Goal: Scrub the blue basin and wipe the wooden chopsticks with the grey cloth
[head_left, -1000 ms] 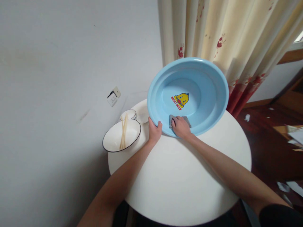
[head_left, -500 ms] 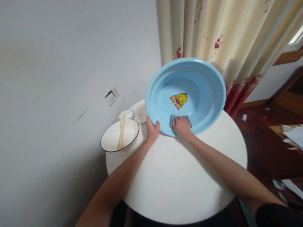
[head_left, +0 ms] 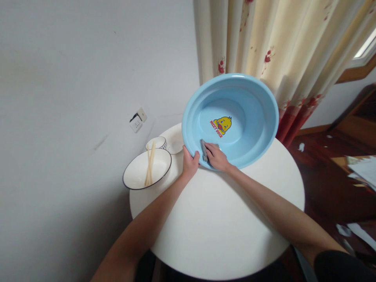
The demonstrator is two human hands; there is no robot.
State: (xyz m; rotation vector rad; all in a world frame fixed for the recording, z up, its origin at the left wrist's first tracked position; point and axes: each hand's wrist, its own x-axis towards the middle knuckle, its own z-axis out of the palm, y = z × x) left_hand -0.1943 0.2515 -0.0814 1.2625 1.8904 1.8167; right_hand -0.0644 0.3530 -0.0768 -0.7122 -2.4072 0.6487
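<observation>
A pale wall [head_left: 73,86] with a socket [head_left: 136,124] on it fills the left of the room, and a cream curtain [head_left: 246,39] with red flower marks and a red lower band hangs at the back right. In front stands a round white desk [head_left: 223,223], and beyond it on the right the dark reddish floor [head_left: 317,176] has white scraps [head_left: 301,147] on it, with papers [head_left: 364,172] stacked near the right edge. Over the far part of the desk is a blue basin [head_left: 260,121], tipped so that its open side faces the person; a yellow duck print [head_left: 223,123] with red lettering marks its bottom. Whether the basin's lower edge touches the desk cannot be told. The left hand [head_left: 190,162] grips the rim at the lower left, thumb on the near side and the other fingers mostly hidden. The right hand [head_left: 216,157] is inside the basin, its fingers bent closely over a gray cloth [head_left: 203,150], which lies against the lower inner wall just beside the left thumb. Left of the basin, near the wall, a large white bowl [head_left: 136,172] with a dark rim carries light chopsticks [head_left: 150,164] that cross one another inside it. Right behind it is a small white bowl [head_left: 155,143] with dark marks on its outside, and a white dish [head_left: 176,144] lies between that bowl and the basin, partly covered from view.
</observation>
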